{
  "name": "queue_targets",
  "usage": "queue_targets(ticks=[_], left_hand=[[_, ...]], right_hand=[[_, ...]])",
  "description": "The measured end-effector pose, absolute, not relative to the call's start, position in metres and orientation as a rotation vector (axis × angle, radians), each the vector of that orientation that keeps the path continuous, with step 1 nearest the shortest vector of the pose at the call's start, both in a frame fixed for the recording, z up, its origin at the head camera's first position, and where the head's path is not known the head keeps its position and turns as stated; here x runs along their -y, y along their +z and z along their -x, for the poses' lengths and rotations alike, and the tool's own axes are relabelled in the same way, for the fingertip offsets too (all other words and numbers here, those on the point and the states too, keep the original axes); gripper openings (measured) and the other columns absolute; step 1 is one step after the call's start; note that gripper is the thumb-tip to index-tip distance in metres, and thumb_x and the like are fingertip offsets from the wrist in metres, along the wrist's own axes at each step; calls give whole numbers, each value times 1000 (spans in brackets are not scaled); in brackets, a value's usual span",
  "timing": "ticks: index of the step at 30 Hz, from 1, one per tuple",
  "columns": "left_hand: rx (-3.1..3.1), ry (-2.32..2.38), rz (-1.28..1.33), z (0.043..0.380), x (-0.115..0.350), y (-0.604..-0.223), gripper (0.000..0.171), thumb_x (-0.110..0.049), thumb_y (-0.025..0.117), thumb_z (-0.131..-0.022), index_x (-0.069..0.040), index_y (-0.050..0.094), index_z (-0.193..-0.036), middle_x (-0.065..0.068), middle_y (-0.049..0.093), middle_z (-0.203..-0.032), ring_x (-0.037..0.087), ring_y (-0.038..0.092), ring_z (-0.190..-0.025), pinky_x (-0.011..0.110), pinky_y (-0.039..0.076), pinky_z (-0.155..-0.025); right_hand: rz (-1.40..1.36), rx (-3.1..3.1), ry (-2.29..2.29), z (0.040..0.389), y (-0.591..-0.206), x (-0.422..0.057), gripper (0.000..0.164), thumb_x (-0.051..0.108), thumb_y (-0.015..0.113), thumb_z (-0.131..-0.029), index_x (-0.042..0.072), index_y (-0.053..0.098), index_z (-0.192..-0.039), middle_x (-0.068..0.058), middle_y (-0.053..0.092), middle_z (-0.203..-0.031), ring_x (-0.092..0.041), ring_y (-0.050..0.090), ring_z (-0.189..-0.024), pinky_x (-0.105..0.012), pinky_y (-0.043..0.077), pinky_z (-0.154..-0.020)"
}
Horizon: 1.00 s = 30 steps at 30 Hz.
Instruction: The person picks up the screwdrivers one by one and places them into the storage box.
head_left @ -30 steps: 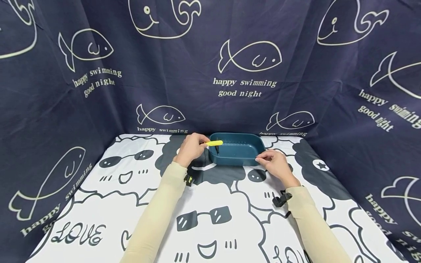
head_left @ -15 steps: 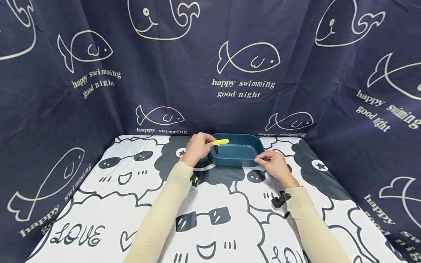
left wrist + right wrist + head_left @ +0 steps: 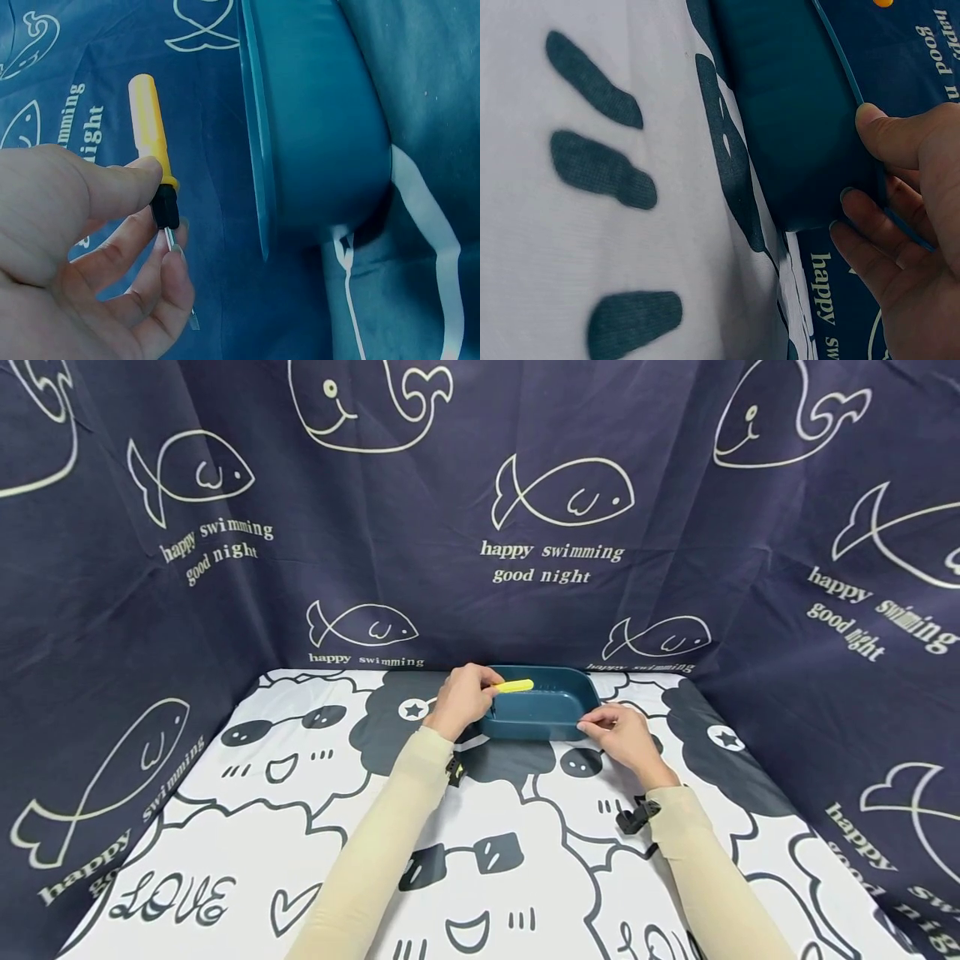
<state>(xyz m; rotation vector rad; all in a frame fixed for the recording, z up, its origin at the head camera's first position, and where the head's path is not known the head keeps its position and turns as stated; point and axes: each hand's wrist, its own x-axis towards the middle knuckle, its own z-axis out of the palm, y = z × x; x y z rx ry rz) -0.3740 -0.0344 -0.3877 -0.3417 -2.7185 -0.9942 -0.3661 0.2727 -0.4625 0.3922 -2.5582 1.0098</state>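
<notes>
My left hand (image 3: 462, 697) grips a screwdriver (image 3: 514, 686) with a yellow handle and black collar, over the left part of a dark teal plastic bin (image 3: 536, 731). In the left wrist view, thumb and fingers pinch the screwdriver (image 3: 154, 127) around its collar. Its metal shaft passes behind the fingers, and a flat tip shows below them. My right hand (image 3: 621, 737) pinches the bin's front right rim between thumb and fingers, as the right wrist view also shows for the bin (image 3: 795, 112). A small dark thing (image 3: 492, 710) shows inside the bin's left end, mostly hidden by my left hand.
A white cloth (image 3: 285, 827) with black cartoon drawings covers the table. Dark blue curtains (image 3: 420, 543) with fish drawings and lettering stand behind and on both sides, close to the bin's back edge.
My left hand has moved to the right with the screwdriver, further over the bin. The right hand keeps its hold on the rim, and the bin stays in place.
</notes>
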Motion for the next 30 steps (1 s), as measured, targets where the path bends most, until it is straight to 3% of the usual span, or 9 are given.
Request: queue_targets(ticks=[11, 19, 30], left_hand=[[2728, -1025, 367, 376, 15, -397, 16, -13, 74, -96, -22, 81, -107, -6, 74, -94, 15, 62, -75, 32, 51, -68], [2710, -1034, 409, 377, -6, -399, 17, -12, 74, -95, -20, 81, -108, -6, 76, -102, 12, 65, -81, 32, 54, -73], [2749, -1031, 368, 381, -21, -406, 18, -14, 76, -94, -22, 82, -109, -5, 76, -101, 12, 66, -81, 29, 53, -67]], right_hand=[[-374, 2578, 1010, 367, -465, -275, 4, 19, 85, -88, 16, 82, -89, -1, 75, -95, -17, 66, -84, -28, 52, -74], [-375, 2567, 1038, 367, -463, -275, 5, 19, 85, -87, 16, 82, -89, -2, 75, -94, -16, 66, -82, -23, 51, -71], [-379, 2561, 1046, 367, -463, -274, 6, 20, 85, -87, 16, 82, -89, 0, 75, -92, -14, 64, -78, -23, 50, -67]])
